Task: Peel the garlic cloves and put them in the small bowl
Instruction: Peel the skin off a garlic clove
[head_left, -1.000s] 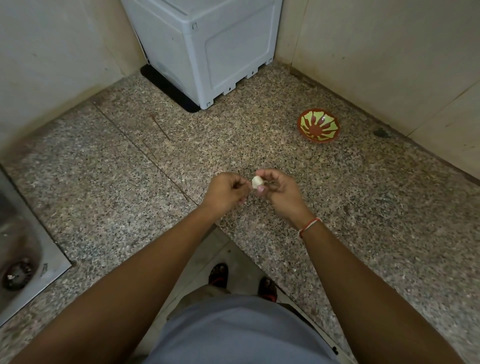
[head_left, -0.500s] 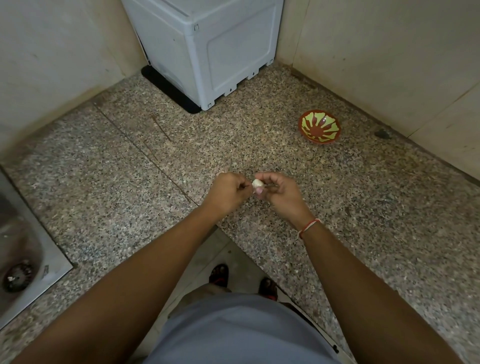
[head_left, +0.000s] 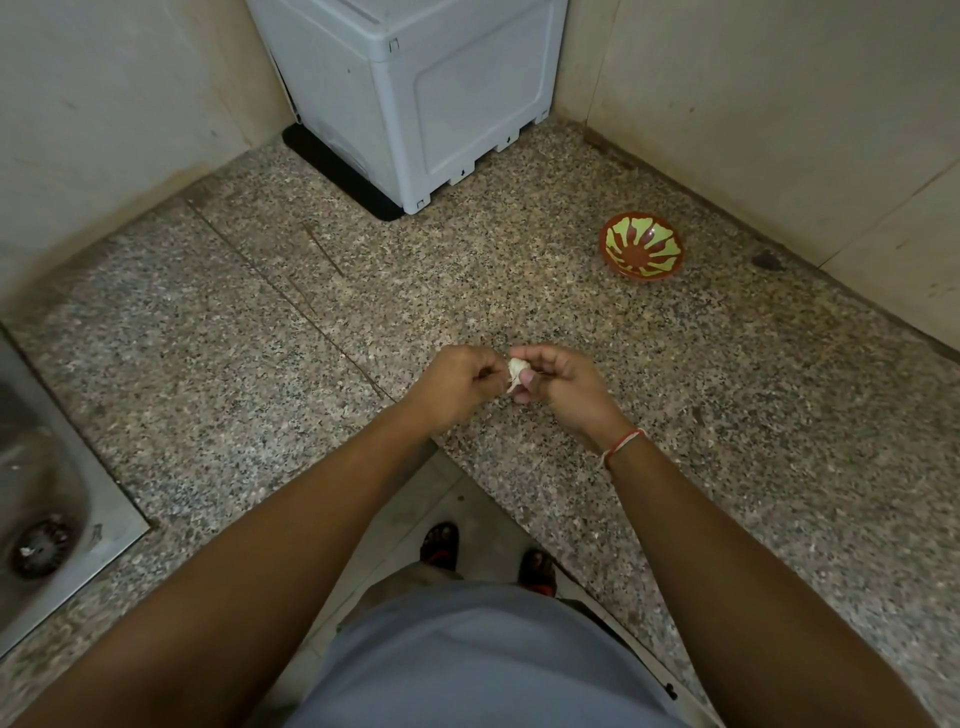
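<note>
Both hands meet above the speckled granite tabletop (head_left: 675, 415), near its front edge. Right hand (head_left: 563, 387) grasps a pale garlic clove (head_left: 516, 370) between thumb and curled fingers; red-and-white thread band (head_left: 621, 446) on that wrist. Left hand (head_left: 457, 387), fingers curled, pinches at the clove's left side, where a thin strip of skin hangs down. Small bowl (head_left: 642, 253), red-brown with yellow-green rays, sits well apart to the right rear, near the wall; contents cannot be told. Grey plastic box (head_left: 415, 93) in far corner. Steel sink (head_left: 47, 499) at left edge.
</note>
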